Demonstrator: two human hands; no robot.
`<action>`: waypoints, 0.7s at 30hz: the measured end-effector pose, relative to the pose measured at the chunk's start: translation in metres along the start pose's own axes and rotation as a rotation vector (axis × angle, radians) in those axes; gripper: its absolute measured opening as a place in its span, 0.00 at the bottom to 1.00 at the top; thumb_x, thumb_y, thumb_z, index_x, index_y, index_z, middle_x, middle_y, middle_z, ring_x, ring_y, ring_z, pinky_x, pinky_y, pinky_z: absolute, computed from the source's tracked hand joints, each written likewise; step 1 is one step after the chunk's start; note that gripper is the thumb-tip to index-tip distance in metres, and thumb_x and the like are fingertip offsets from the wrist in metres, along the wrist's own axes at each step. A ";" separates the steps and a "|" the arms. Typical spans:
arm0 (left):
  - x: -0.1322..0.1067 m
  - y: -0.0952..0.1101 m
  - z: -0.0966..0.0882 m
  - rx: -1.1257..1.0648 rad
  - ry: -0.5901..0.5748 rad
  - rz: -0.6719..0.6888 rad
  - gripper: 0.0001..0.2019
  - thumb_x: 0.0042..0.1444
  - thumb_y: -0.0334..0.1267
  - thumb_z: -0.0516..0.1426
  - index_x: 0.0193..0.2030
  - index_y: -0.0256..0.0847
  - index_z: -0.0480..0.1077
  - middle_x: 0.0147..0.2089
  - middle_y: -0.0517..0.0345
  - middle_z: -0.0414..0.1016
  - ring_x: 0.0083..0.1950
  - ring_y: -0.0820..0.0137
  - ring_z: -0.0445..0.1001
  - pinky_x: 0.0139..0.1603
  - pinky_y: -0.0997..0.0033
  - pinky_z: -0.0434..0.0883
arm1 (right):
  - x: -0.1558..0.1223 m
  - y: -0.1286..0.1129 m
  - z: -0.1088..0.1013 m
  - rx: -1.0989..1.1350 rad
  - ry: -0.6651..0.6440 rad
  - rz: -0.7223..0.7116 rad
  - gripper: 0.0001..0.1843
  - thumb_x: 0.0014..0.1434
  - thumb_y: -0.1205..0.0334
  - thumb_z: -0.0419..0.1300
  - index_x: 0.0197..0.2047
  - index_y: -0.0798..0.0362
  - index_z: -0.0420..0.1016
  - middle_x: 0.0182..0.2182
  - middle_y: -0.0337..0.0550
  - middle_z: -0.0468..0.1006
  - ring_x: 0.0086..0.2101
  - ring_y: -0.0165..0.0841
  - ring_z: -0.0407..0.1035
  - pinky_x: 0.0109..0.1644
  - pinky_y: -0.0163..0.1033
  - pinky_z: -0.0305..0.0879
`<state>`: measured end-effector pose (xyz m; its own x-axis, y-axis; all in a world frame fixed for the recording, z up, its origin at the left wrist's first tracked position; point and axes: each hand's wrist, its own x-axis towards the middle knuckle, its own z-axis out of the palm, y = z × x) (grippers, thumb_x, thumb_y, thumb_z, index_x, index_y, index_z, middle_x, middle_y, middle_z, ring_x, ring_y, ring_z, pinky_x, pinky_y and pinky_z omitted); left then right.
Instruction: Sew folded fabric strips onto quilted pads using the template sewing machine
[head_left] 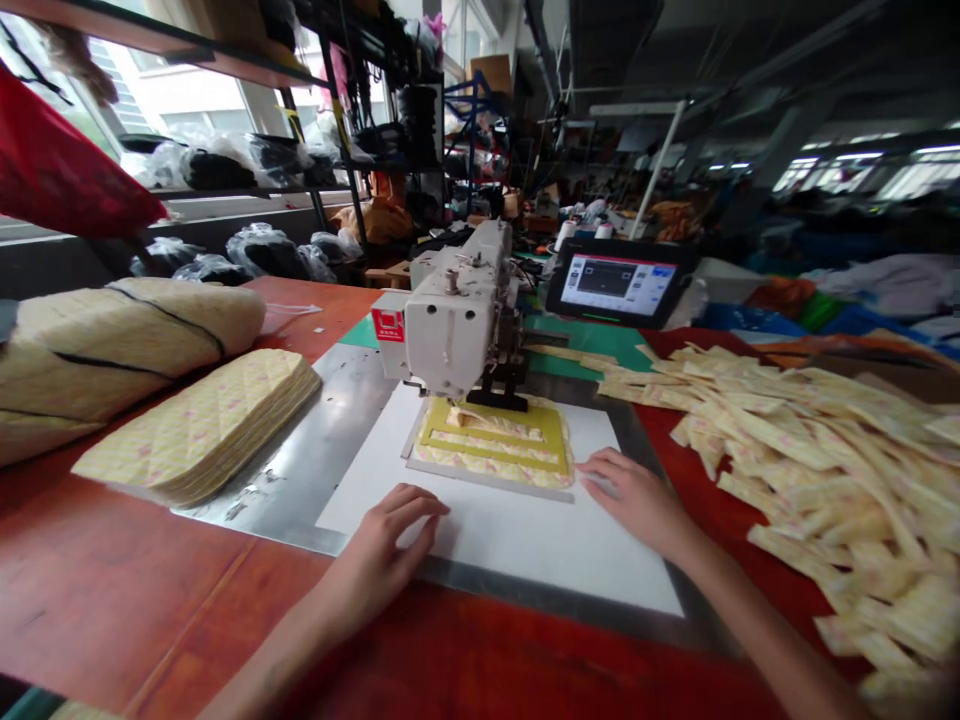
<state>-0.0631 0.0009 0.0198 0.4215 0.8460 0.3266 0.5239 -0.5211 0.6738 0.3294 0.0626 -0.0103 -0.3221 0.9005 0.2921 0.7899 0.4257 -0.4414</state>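
Under the head of a white sewing machine (454,330) lies a quilted fabric piece (495,467), covered by a yellow slotted template (499,437). Both rest on a white sheet (480,545) over the metal plate. A fabric strip (487,422) shows on the template's upper part. My left hand (397,535) lies on the sheet's front left, fingers stretched out and holding nothing. At the template's right edge, my right hand (626,490) has its fingers extended, their tips beside or touching the fabric's border; nothing is gripped.
A stack of quilted pieces (202,430) stands left, in front of a tied fabric bundle (127,345). Many loose fabric strips (817,470) are heaped on the right of the red table (135,590). A lit control screen (619,283) stands behind, right of the machine.
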 end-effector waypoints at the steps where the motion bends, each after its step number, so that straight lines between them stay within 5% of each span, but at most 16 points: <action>1: 0.003 0.004 0.001 -0.003 -0.004 0.010 0.12 0.71 0.36 0.51 0.50 0.46 0.76 0.48 0.52 0.79 0.50 0.63 0.78 0.51 0.63 0.77 | -0.004 0.002 -0.001 0.033 0.013 0.036 0.12 0.68 0.58 0.55 0.44 0.48 0.80 0.43 0.45 0.79 0.43 0.38 0.76 0.49 0.43 0.73; 5: 0.014 0.016 0.010 -0.016 -0.022 0.059 0.12 0.71 0.36 0.51 0.50 0.46 0.76 0.46 0.53 0.79 0.49 0.63 0.77 0.49 0.63 0.76 | -0.005 -0.010 0.013 -0.031 0.127 0.165 0.11 0.63 0.51 0.61 0.38 0.50 0.77 0.40 0.47 0.78 0.43 0.42 0.75 0.50 0.46 0.71; 9: 0.020 0.024 0.021 -0.037 -0.026 0.083 0.12 0.71 0.35 0.51 0.50 0.46 0.76 0.46 0.52 0.79 0.49 0.62 0.76 0.50 0.61 0.76 | 0.011 -0.034 0.036 -0.282 0.190 0.278 0.21 0.57 0.42 0.67 0.38 0.52 0.75 0.38 0.50 0.78 0.42 0.47 0.74 0.44 0.46 0.67; 13: 0.020 0.028 0.023 -0.038 -0.015 0.097 0.12 0.71 0.35 0.51 0.49 0.45 0.76 0.44 0.51 0.79 0.48 0.61 0.75 0.49 0.60 0.76 | 0.017 -0.034 0.026 -0.238 0.095 0.265 0.19 0.66 0.51 0.58 0.24 0.48 0.65 0.22 0.40 0.72 0.27 0.36 0.68 0.31 0.39 0.54; 17: 0.015 0.026 0.016 -0.012 0.002 0.093 0.12 0.70 0.34 0.51 0.49 0.46 0.76 0.44 0.51 0.79 0.48 0.61 0.75 0.49 0.60 0.76 | -0.022 -0.020 -0.007 -0.133 0.085 0.208 0.21 0.64 0.55 0.54 0.22 0.47 0.53 0.19 0.36 0.65 0.22 0.33 0.62 0.28 0.38 0.51; 21: 0.026 0.034 0.028 0.035 -0.037 0.175 0.12 0.69 0.33 0.51 0.51 0.44 0.76 0.47 0.49 0.79 0.50 0.62 0.76 0.53 0.62 0.76 | -0.074 -0.039 -0.012 -0.021 0.061 0.153 0.23 0.69 0.51 0.51 0.23 0.47 0.55 0.21 0.37 0.66 0.22 0.33 0.63 0.28 0.37 0.57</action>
<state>-0.0134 0.0023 0.0323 0.5347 0.7379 0.4119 0.4658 -0.6640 0.5849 0.3289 -0.0217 -0.0050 -0.1650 0.9474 0.2742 0.8382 0.2812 -0.4672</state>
